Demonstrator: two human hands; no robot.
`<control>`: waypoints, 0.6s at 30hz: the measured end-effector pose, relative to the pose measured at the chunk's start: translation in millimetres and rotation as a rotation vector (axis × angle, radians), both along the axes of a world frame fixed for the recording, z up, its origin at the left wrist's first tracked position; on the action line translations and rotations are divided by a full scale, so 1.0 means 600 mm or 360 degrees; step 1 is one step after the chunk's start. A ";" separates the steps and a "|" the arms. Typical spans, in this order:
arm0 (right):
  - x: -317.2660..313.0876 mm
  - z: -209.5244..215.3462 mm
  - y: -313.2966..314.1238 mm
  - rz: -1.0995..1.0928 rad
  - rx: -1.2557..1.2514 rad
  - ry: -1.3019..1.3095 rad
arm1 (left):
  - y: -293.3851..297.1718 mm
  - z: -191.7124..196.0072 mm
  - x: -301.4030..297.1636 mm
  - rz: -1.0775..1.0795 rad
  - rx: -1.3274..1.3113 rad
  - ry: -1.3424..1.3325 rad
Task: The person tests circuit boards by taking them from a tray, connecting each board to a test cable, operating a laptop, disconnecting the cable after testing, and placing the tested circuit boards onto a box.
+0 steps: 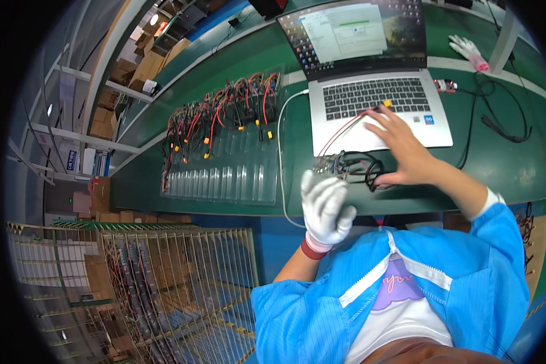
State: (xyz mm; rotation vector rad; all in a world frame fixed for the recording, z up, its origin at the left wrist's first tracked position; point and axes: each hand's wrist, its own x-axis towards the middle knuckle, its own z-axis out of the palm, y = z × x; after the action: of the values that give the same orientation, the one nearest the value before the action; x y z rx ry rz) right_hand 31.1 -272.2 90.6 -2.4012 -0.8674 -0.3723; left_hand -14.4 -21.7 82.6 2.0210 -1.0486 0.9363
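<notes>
Small circuit board w/ black coiled wires and red leads (352,167) lies on green desk (503,164) — just under bare right hand (400,148), fingers spread flat, pinning it. White-gloved left hand (326,209) hovers near, loosely curled, empty — board just beyond its fingertips.

gloved left hand (326,209) raised, right hand (400,148) outstretched
</notes>
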 end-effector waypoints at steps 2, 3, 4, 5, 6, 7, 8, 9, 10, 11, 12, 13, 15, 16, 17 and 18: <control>0.033 -0.027 0.034 0.0086 -0.0179 0.0081 | 0.017 -0.016 -0.001 0.0203 -0.0034 0.0081; 0.045 -0.038 0.051 0.0112 -0.0272 0.0127 | 0.028 -0.026 -0.003 0.0295 -0.0070 0.0119; 0.053 -0.049 0.061 0.0101 -0.0268 0.0141 | 0.037 -0.033 -0.008 0.0364 -0.0089 0.0157; 0.062 -0.053 0.075 0.0157 -0.0452 0.0317 | 0.050 -0.041 -0.012 0.0410 -0.0107 0.0167; 0.067 -0.055 0.084 0.0207 -0.0637 0.0493 | 0.060 -0.048 -0.019 0.0446 -0.0115 0.0183; 0.069 -0.056 0.090 0.0198 -0.0632 0.0499 | 0.069 -0.054 -0.023 0.0477 -0.0125 0.0199; 0.068 -0.050 0.097 0.0226 -0.0728 0.0408 | 0.076 -0.059 -0.027 0.0471 -0.0121 0.0204; 0.068 -0.043 0.103 0.0249 -0.0823 0.0317 | 0.082 -0.063 -0.029 0.0505 -0.0136 0.0224; 0.072 -0.033 0.106 0.0246 -0.0862 0.0209 | 0.087 -0.067 -0.029 0.0536 -0.0150 0.0244; 0.078 -0.022 0.110 0.0245 -0.0901 0.0097 | 0.090 -0.071 -0.027 0.0526 -0.0148 0.0247; 0.084 -0.016 0.114 0.0223 -0.0935 0.0101 | 0.091 -0.075 -0.022 0.0517 -0.0155 0.0236; 0.092 -0.013 0.117 0.0203 -0.0933 0.0109 | 0.093 -0.079 -0.018 0.0503 -0.0161 0.0224; 0.109 -0.013 0.107 0.0276 -0.1146 0.0328 | 0.085 -0.088 -0.005 0.0459 -0.0167 0.0236; 0.114 -0.023 0.102 0.0321 -0.1113 0.0423 | 0.075 -0.091 0.004 0.0434 -0.0173 0.0241; 0.116 -0.047 0.090 0.0283 -0.1067 0.0324 | 0.066 -0.095 0.008 0.0412 -0.0146 0.0314; 0.121 -0.075 0.091 0.0180 -0.0961 0.0168 | 0.061 -0.094 0.007 0.0450 -0.0136 0.0372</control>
State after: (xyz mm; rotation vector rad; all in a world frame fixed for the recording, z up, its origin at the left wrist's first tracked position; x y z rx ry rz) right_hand 103.7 -217.3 45.8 -2.8578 -1.1897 0.0799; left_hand -10.2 15.0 26.5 2.1799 -0.5987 0.8425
